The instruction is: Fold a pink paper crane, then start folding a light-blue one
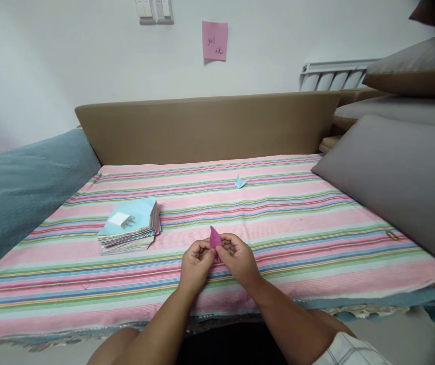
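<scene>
A small magenta piece of folded paper [215,238], pointed at its top, stands upright between my two hands near the front of the striped cloth. My left hand [197,263] pinches its lower left side between thumb and fingers. On the lower right side, my right hand [239,258] pinches the same paper, its thumb close to the left one. The paper's lower part is mostly hidden by my thumbs. Further back on the cloth lies a light blue folded paper piece [240,182], touched by neither hand.
At the left, a stack of square paper sheets [136,207] carries a white plug adapter [120,219]. Grey cushions [400,177] line the right side, with a small brownish object [393,235] nearby. A pink note [215,41] hangs on the wall behind the brown backrest [202,129].
</scene>
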A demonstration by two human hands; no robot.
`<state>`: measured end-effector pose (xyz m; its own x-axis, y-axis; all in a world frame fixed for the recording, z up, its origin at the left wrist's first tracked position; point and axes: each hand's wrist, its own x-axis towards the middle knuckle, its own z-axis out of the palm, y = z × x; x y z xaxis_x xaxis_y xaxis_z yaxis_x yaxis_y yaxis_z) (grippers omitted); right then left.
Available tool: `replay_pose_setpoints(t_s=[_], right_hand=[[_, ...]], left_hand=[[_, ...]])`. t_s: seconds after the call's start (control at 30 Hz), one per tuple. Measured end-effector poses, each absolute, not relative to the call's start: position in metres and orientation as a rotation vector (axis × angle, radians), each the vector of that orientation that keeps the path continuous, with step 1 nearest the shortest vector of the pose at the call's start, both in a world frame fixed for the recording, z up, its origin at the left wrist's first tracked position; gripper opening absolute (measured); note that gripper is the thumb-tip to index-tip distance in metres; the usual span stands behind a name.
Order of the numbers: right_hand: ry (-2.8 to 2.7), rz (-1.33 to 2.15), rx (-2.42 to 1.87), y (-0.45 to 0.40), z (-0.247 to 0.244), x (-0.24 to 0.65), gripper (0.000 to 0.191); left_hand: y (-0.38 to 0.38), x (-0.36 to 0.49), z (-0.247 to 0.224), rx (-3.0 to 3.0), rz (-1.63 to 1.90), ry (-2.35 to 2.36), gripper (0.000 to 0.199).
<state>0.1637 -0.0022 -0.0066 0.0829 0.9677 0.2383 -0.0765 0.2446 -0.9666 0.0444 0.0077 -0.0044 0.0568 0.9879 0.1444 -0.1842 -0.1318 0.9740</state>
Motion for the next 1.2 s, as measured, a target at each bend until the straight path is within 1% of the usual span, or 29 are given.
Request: replay_pose_setpoints(t_s=[0.13, 0.23, 0.4, 0.6, 1.1, 1.2], right_hand=[[-1.181, 1.101, -0.951, -0.002, -0.007, 0.165, 0.031], [-1.208, 1.118, -0.927, -0.002, -0.005, 0.168, 0.035], [-1.276, 1.094, -0.906, -0.003, -0.003, 0.173, 0.030], [-1.242, 1.183, -0.833, -0.003, -0.008, 0.175, 0.026], [-1.248, 1.070, -0.924, 0.002, -0.014, 0.176, 0.021], [-1.243, 1.122, -0.924, 0.003, -0.015, 0.176, 0.023]], left_hand=[[0.006, 0.043, -0.001, 1.257, 1.320, 0.952, 0.018], [0.007, 0.041, 0.000, 1.281, 1.311, 0.980, 0.019], [0.008, 0.038, -0.001, 1.334, 1.326, 0.967, 0.017], [0.008, 0.035, -0.001, 1.432, 1.329, 0.950, 0.013], [0.009, 0.035, -0.002, 1.639, 1.365, 1.099, 0.010], [0.008, 0.036, 0.002, 1.638, 1.363, 1.112, 0.009]])
